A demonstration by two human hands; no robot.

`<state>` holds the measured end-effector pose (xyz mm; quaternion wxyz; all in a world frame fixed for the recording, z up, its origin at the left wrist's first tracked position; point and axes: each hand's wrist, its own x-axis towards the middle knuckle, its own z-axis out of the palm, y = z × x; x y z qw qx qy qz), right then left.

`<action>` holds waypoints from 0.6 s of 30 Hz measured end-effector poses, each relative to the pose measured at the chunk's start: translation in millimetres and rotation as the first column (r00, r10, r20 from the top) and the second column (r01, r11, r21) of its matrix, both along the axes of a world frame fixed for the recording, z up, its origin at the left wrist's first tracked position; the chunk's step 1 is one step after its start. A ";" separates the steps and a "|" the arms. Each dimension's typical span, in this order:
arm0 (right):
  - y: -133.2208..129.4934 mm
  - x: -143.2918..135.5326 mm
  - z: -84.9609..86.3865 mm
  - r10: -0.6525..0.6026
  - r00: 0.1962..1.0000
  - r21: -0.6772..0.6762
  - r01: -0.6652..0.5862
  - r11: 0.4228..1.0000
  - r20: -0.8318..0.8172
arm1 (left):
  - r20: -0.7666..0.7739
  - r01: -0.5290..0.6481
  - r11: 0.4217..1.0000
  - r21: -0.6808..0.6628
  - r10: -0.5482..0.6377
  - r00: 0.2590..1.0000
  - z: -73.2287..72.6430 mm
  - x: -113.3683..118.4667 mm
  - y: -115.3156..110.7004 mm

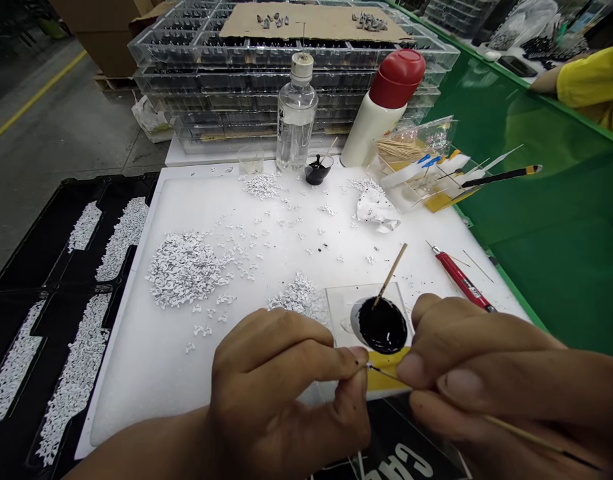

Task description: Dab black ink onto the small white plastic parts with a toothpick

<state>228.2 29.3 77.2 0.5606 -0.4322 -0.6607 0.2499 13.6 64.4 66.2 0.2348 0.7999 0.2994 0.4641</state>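
White piece (369, 365), very small, is sitting at the fingertips of my left hand (291, 393), just on the near side of the cup of black liquid (383, 325). My left thumb and forefinger are pressing together on this piece, and they are hiding most of it. My right hand (511, 373) is pinching a thin stick (390, 376) between thumb and fingers, to the right of the cup and nearer to me. The fine dark tip of this stick is meeting the white piece, or nearly; I cannot tell exactly.

Inside the cup, a wooden stick (392, 272) is leaning, with its upper end pointing away from me. A small heap of white pieces (297, 295) is lying to the left of the cup, and a bigger heap (186, 267) is lying farther to the left. To the right of the cup and somewhat beyond it, a red-handled tool (461, 277) is resting on the white board (131, 373). Beyond the cup, a crumpled tissue (376, 208) is lying, and farther away a clear bottle (297, 120) and a flask with red cap (381, 107) are standing, the bottle upright in the view and the flask looking tilted.
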 end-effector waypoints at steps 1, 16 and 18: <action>0.5 0.4 0.8 -0.014 0.999 -0.004 0.014 1.000 0.041 | 0.002 0.001 1.000 -0.002 -0.001 1.000 0.4 0.1 -0.5; 2.8 -3.7 4.1 -0.021 0.992 0.015 0.019 1.000 0.121 | 0.010 -0.020 1.000 0.007 0.020 1.000 -1.1 4.1 0.3; 0.6 -3.1 1.5 -0.028 0.988 0.018 0.026 1.000 0.153 | 0.011 -0.023 1.000 0.011 0.023 1.000 -1.5 4.5 -0.7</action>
